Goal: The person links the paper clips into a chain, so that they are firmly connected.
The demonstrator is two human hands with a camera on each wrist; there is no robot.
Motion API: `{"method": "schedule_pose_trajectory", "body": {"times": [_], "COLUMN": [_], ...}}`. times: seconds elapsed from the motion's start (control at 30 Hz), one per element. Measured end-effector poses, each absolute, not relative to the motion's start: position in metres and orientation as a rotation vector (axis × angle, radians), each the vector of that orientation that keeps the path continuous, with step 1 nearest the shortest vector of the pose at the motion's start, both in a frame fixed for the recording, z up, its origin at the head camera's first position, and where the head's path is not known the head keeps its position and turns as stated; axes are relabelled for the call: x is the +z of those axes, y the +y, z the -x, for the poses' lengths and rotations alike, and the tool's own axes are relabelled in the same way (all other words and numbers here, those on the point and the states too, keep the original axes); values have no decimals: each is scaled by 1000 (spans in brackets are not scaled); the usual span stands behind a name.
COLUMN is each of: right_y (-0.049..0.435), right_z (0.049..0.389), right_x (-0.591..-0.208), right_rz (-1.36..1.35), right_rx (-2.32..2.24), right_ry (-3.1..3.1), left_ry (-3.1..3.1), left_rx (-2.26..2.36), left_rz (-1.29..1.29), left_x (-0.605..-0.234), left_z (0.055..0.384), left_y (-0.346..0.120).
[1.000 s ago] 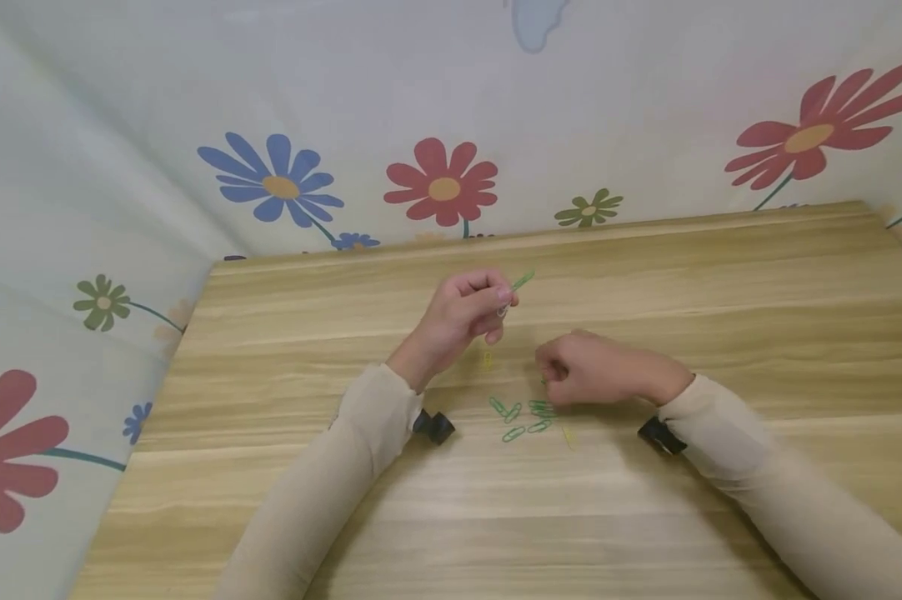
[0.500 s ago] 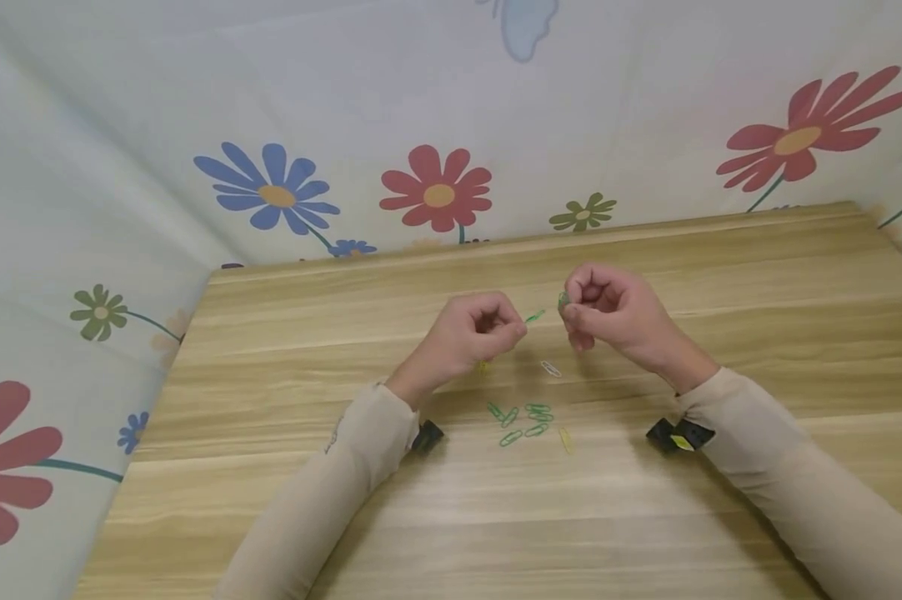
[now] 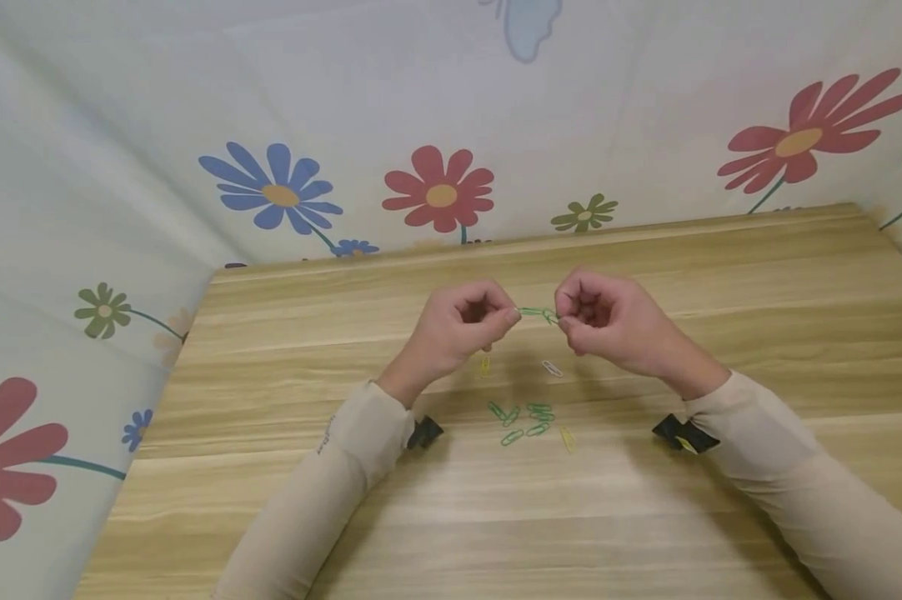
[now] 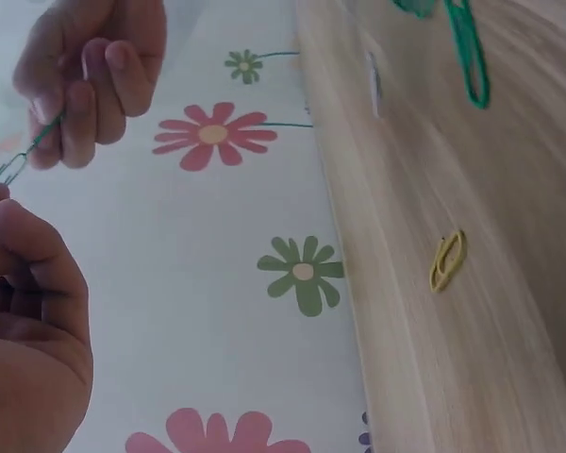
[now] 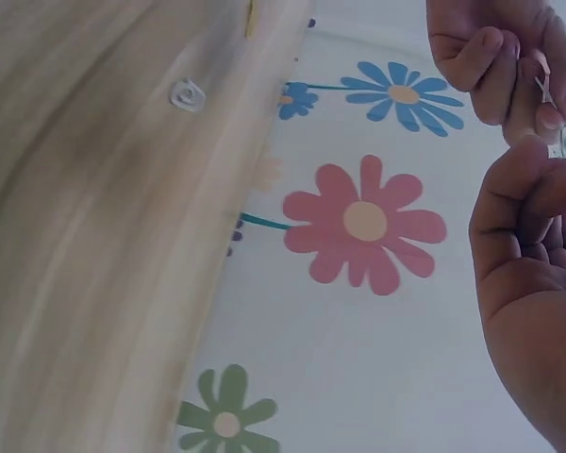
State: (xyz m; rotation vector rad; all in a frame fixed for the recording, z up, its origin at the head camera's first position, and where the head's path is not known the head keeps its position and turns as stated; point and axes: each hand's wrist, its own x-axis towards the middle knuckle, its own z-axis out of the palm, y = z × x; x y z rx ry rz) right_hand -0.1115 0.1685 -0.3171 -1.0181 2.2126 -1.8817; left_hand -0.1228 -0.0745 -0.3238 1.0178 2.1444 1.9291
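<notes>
In the head view my left hand (image 3: 469, 321) pinches one end of a green paper clip (image 3: 532, 311) between thumb and forefinger. Facing it, my right hand (image 3: 608, 317) pinches a second green paper clip (image 3: 551, 317), which touches the first in the gap between the hands; whether they are linked is too small to tell. Both clips are held above the table, partly hidden by fingertips. Below the hands lie a white paper clip (image 3: 552, 367) and a yellow paper clip (image 3: 485, 366).
Nearer on the wooden table (image 3: 451, 517) lie several loose green paper clips (image 3: 513, 437) and another yellow paper clip (image 3: 567, 439). A flower-printed cloth (image 3: 331, 83) hangs behind the table's far edge. Black wrist cameras (image 3: 424, 432) sit at both cuffs.
My right hand has risen from the pile with a green clip and come to my left hand's clip. The white clip, earlier at my left fingers, now lies on the table.
</notes>
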Motion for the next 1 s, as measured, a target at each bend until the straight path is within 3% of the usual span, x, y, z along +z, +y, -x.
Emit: {"method": "schedule_pose_trajectory", "body": {"times": [0.7, 1.0], "right_y": [166, 159], "right_z": [89, 84], "right_x": [-290, -293], "right_rz": [1237, 1307], "right_rx": [-1624, -1568], "right_ry": [2372, 2537], "left_ry": [1633, 1612], "left_rx": [1748, 1795], "left_rz": [-1046, -878], "left_x": [-332, -328], "left_z": [120, 122], "left_y": [-64, -71]}}
